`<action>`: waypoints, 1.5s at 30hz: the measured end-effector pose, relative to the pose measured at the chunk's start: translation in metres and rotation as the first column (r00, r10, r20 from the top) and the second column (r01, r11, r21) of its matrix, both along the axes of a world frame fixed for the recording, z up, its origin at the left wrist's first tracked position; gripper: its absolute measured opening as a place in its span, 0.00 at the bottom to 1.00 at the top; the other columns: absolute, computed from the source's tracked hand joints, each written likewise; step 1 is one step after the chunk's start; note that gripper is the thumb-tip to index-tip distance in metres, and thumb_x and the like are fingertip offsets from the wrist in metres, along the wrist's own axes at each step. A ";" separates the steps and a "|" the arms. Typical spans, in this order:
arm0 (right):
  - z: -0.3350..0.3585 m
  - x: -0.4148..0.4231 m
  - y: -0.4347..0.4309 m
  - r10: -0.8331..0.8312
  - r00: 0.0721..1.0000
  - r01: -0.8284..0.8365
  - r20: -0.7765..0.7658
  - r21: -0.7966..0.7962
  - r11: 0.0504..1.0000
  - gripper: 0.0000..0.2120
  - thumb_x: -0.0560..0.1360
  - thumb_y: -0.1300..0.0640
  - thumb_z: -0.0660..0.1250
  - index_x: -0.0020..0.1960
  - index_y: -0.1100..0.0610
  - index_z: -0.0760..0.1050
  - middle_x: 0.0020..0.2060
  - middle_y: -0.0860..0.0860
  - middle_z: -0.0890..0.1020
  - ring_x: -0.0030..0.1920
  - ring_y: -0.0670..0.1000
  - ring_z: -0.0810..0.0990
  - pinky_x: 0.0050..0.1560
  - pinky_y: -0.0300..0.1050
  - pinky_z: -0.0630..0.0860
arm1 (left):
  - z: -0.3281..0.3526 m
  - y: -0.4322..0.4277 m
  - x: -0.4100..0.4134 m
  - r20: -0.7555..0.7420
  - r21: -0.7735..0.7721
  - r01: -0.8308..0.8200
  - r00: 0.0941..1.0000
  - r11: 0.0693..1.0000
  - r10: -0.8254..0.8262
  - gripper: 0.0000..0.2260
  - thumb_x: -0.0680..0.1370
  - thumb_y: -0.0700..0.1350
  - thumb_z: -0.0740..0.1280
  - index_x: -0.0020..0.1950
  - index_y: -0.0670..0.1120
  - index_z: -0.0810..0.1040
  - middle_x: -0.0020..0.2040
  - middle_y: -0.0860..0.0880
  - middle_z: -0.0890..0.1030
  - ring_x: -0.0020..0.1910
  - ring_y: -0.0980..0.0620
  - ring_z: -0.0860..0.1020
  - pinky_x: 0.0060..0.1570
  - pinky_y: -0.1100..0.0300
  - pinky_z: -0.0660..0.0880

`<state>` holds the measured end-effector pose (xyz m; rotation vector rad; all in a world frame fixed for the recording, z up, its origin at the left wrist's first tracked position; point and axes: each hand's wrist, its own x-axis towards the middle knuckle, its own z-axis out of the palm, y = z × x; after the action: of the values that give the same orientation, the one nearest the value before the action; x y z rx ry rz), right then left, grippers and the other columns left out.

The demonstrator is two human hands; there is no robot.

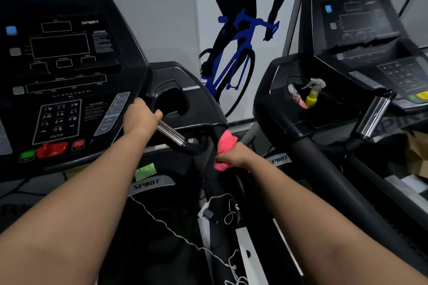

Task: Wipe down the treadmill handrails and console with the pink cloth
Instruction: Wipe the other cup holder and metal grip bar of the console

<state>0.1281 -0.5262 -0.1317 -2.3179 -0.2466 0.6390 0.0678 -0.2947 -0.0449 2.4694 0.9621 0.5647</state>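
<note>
Pink cloth [225, 149]: bunched round the black right handrail [218, 131], just below the console [64, 65] wing. My right hand [234, 154]: fingers curled tight over cloth and rail together. My left hand [139, 115]: fingers wrapped round the top of the chrome grip bar [171, 133], beside the keypad [58, 118]. 2 spray bottles [311, 98]: standing in the tray [333, 111] of the neighbouring treadmill [361, 30]. 1 white cable [162, 222]: trailing below my arms.

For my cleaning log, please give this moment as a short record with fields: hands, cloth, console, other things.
left hand: grips the chrome grip beside the console
right hand: holds the cloth round the black handrail
cloth: pink, bunched, wrapped on the handrail
console: display dark
spray bottle: stands in the next treadmill's tray
</note>
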 end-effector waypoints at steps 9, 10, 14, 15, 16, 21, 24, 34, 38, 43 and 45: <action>-0.011 -0.001 0.005 -0.108 0.994 0.108 0.001 0.027 0.994 0.30 0.61 0.45 0.73 0.58 0.59 0.74 0.49 0.54 0.81 0.49 0.52 0.80 0.51 0.45 0.78 | -0.001 -0.001 0.000 0.014 -0.010 -0.022 1.000 1.000 0.023 0.16 0.75 0.47 0.67 0.56 0.38 0.71 0.51 0.39 0.78 0.48 0.39 0.77 0.39 0.52 0.69; -0.010 -0.007 0.005 -0.089 0.995 0.090 0.040 -0.037 0.995 0.36 0.59 0.45 0.73 0.63 0.59 0.70 0.54 0.55 0.79 0.54 0.55 0.79 0.55 0.47 0.76 | -0.001 -0.001 -0.001 0.014 -0.015 -0.020 1.000 1.000 0.020 0.15 0.76 0.47 0.67 0.55 0.38 0.71 0.50 0.40 0.78 0.48 0.40 0.77 0.39 0.52 0.69; -0.006 -0.018 -0.006 0.040 0.995 -0.023 0.087 -0.190 0.981 0.55 0.60 0.48 0.76 0.76 0.57 0.47 0.66 0.60 0.68 0.66 0.60 0.70 0.65 0.51 0.70 | 0.004 -0.004 -0.009 0.002 -0.044 0.049 0.999 0.998 -0.049 0.13 0.77 0.49 0.66 0.54 0.41 0.72 0.51 0.42 0.78 0.47 0.42 0.77 0.41 0.53 0.70; -0.004 -0.016 -0.006 0.056 0.997 -0.045 0.055 -0.189 0.981 0.56 0.59 0.48 0.76 0.76 0.57 0.46 0.67 0.59 0.68 0.66 0.59 0.70 0.65 0.51 0.70 | 0.007 -0.004 -0.011 -0.015 -0.058 0.070 0.997 0.996 -0.071 0.13 0.77 0.49 0.66 0.55 0.41 0.72 0.51 0.42 0.78 0.47 0.42 0.77 0.42 0.53 0.71; -0.002 -0.015 -0.007 0.073 0.997 -0.065 0.032 -0.193 0.979 0.57 0.59 0.48 0.76 0.76 0.57 0.46 0.66 0.59 0.69 0.65 0.58 0.71 0.65 0.51 0.71 | 0.010 -0.003 -0.014 -0.035 -0.077 0.086 0.995 0.993 -0.089 0.14 0.77 0.50 0.65 0.56 0.42 0.72 0.52 0.43 0.78 0.45 0.43 0.77 0.43 0.54 0.71; 0.007 -0.009 0.001 0.062 0.998 -0.058 0.012 -0.206 0.977 0.53 0.62 0.48 0.75 0.75 0.63 0.49 0.67 0.58 0.68 0.66 0.55 0.71 0.65 0.49 0.71 | 0.019 -0.005 -0.019 -0.094 -0.131 0.123 0.986 0.984 -0.135 0.16 0.78 0.50 0.65 0.60 0.42 0.71 0.51 0.46 0.74 0.40 0.48 0.73 0.43 0.56 0.67; 0.004 -0.017 -0.001 0.034 0.999 -0.031 0.011 -0.180 0.983 0.54 0.58 0.47 0.76 0.75 0.61 0.51 0.64 0.57 0.72 0.62 0.56 0.75 0.62 0.51 0.74 | 0.017 -0.005 -0.021 -0.082 -0.125 0.123 0.988 0.984 -0.134 0.16 0.78 0.49 0.64 0.62 0.41 0.71 0.51 0.46 0.73 0.41 0.48 0.73 0.44 0.57 0.67; -0.012 -0.031 -0.016 -0.013 0.999 0.024 0.052 -0.222 0.975 0.41 0.58 0.45 0.72 0.66 0.62 0.65 0.55 0.54 0.79 0.57 0.54 0.79 0.57 0.46 0.76 | 0.008 -0.005 -0.022 -0.016 -0.095 0.120 0.992 0.988 -0.122 0.18 0.78 0.50 0.65 0.64 0.42 0.70 0.57 0.43 0.77 0.44 0.46 0.75 0.46 0.54 0.70; -0.005 -0.035 0.003 -0.100 0.980 0.141 0.174 -0.244 0.959 0.38 0.63 0.47 0.72 0.66 0.63 0.63 0.61 0.57 0.75 0.61 0.58 0.76 0.59 0.52 0.75 | -0.006 -0.007 -0.027 0.046 0.008 0.113 0.993 0.994 -0.113 0.22 0.78 0.51 0.65 0.68 0.43 0.68 0.64 0.41 0.73 0.61 0.40 0.73 0.58 0.48 0.70; -0.012 -0.039 0.001 -0.097 0.973 0.145 0.208 -0.230 0.962 0.41 0.64 0.47 0.72 0.70 0.61 0.59 0.63 0.57 0.72 0.63 0.60 0.73 0.60 0.53 0.74 | -0.005 -0.005 -0.030 -0.022 0.249 0.133 0.991 0.959 -0.132 0.22 0.78 0.50 0.64 0.68 0.39 0.69 0.64 0.38 0.73 0.65 0.39 0.69 0.64 0.45 0.66; -0.016 -0.043 -0.008 -0.035 0.978 0.090 0.208 -0.262 0.961 0.45 0.65 0.46 0.72 0.73 0.60 0.54 0.64 0.58 0.71 0.64 0.60 0.71 0.60 0.51 0.71 | -0.010 -0.015 -0.031 -0.075 0.504 0.227 0.973 0.834 -0.219 0.19 0.77 0.45 0.65 0.66 0.39 0.72 0.64 0.39 0.73 0.68 0.40 0.66 0.67 0.44 0.62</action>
<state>0.0848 -0.5343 -0.1479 -2.6466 -0.1870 0.4266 0.0367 -0.3094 -0.0544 3.0028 0.5562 0.8065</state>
